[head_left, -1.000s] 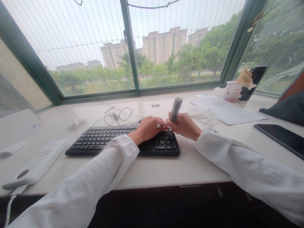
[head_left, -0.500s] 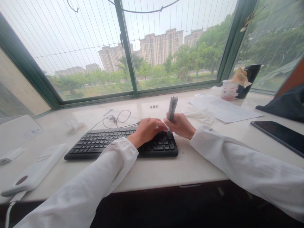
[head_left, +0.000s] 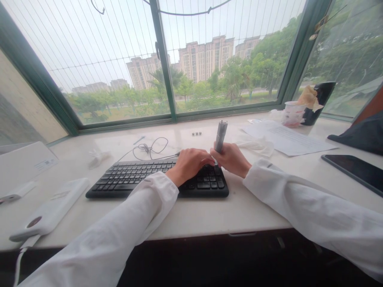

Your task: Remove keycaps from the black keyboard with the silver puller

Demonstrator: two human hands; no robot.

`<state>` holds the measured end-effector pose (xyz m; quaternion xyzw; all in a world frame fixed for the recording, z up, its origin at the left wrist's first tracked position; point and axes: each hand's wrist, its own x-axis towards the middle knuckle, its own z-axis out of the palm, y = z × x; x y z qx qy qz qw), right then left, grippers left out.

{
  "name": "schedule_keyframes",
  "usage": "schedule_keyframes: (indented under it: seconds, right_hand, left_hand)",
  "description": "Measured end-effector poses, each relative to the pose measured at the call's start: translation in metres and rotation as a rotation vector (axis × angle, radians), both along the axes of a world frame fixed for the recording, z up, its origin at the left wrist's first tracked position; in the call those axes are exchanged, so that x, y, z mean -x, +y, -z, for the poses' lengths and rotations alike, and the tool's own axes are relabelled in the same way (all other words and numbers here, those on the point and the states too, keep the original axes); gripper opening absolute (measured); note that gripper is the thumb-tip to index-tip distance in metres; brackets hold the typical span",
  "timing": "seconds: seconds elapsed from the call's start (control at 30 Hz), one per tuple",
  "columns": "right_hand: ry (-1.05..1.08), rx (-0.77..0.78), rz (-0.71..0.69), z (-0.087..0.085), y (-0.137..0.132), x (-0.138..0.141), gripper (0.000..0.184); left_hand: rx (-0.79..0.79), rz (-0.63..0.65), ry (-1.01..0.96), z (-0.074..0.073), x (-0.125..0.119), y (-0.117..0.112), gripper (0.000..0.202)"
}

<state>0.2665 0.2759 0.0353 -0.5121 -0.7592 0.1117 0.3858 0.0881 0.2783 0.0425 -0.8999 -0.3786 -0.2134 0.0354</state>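
1. Beyond the black keyboard (head_left: 128, 179), a wide green-framed window (head_left: 163, 59) looks out on tower blocks (head_left: 206, 59) and trees (head_left: 236, 81).
2. The white counter (head_left: 233, 211) runs beneath the keyboard. To the keyboard's left lies a white power bank (head_left: 49, 211), with its cable trailing off the counter edge. Far to its right lies a black phone (head_left: 353, 169), and behind it to the right are printed papers (head_left: 287, 139), a white cup (head_left: 293, 113) and a black bottle (head_left: 321, 95).
3. White sleeves (head_left: 302, 203) cover both forearms, which reach in from either side of the keyboard.
4. The left hand (head_left: 188, 165) lies over the keyboard's right half, its fingers (head_left: 206, 159) loosely curved on the keys and gripping nothing.
5. The right hand (head_left: 230, 159) sits just above the keyboard's right end, its fingers (head_left: 225, 150) closed around the lower end of a grey metal cylinder (head_left: 220, 136).
6. The cylinder stands behind the keyboard's right end, its long axis nearly upright, with the top leaning slightly right. The right hand grips it, and the left hand's fingertips are just beside its base.
7. Three small metal beads (head_left: 196, 133) lie on the counter behind the keyboard, near the cylinder's top.
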Motion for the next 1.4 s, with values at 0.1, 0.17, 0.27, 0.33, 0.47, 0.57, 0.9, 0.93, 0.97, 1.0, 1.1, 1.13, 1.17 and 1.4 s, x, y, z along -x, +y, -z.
schedule_keyframes:
  seconds: [0.1, 0.17, 0.27, 0.33, 0.47, 0.57, 0.9, 0.93, 0.97, 1.0, 1.1, 1.13, 1.17, 1.4]
  right_hand:
    - [-0.063, -0.045, -0.006, 0.002, 0.002, -0.001, 0.03]
    - [-0.114, -0.085, -0.016, 0.003, 0.002, -0.002, 0.03]
    - [-0.185, -0.128, -0.035, 0.005, 0.001, -0.005, 0.033]
    - [-0.207, -0.139, -0.047, 0.006, 0.001, -0.005, 0.034]
    - [-0.179, -0.151, -0.041, 0.008, 0.004, -0.006, 0.034]
    - [-0.12, -0.097, -0.019, 0.006, 0.007, -0.007, 0.036]
    - [-0.06, 0.257, -0.269, -0.026, 0.003, -0.024, 0.045]
    - [-0.041, 0.288, -0.279, -0.027, 0.004, -0.026, 0.046]
    - [-0.028, 0.32, -0.292, -0.027, 0.006, -0.028, 0.047]
    - [-0.018, 0.356, -0.307, -0.027, 0.008, -0.03, 0.047]
    - [0.011, 0.463, -0.37, -0.027, 0.014, -0.038, 0.047]
    - [0.019, 0.493, -0.39, -0.028, 0.015, -0.04, 0.047]
    - [0.023, 0.514, -0.41, -0.028, 0.016, -0.042, 0.046]
    - [-0.082, 0.344, -0.5, -0.026, 0.015, -0.043, 0.05]
  left_hand:
    - [-0.009, -0.009, 0.013, 0.0, 0.0, 0.001, 0.022]
    - [-0.018, -0.024, 0.02, 0.0, 0.0, 0.001, 0.023]
    - [-0.028, -0.048, 0.022, -0.001, 0.001, 0.001, 0.023]
    - [-0.018, -0.048, 0.02, -0.001, 0.001, 0.001, 0.023]
    - [0.009, -0.025, 0.01, -0.002, 0.0, 0.001, 0.02]
    - [0.015, -0.004, -0.01, -0.002, 0.0, 0.001, 0.017]
    - [-0.004, 0.02, -0.03, 0.001, 0.001, 0.001, 0.014]
    - [-0.008, 0.017, -0.033, 0.001, 0.001, 0.001, 0.014]
    - [-0.012, 0.014, -0.035, 0.001, 0.001, 0.001, 0.015]
    - [-0.014, 0.014, -0.037, 0.001, 0.0, 0.001, 0.015]
    - [-0.003, 0.014, -0.046, 0.001, 0.0, 0.001, 0.016]
    - [0.005, 0.012, -0.049, 0.001, 0.0, 0.001, 0.016]
    - [0.012, 0.009, -0.051, 0.001, 0.0, 0.001, 0.017]
    - [0.009, 0.001, -0.062, 0.002, 0.0, 0.002, 0.016]
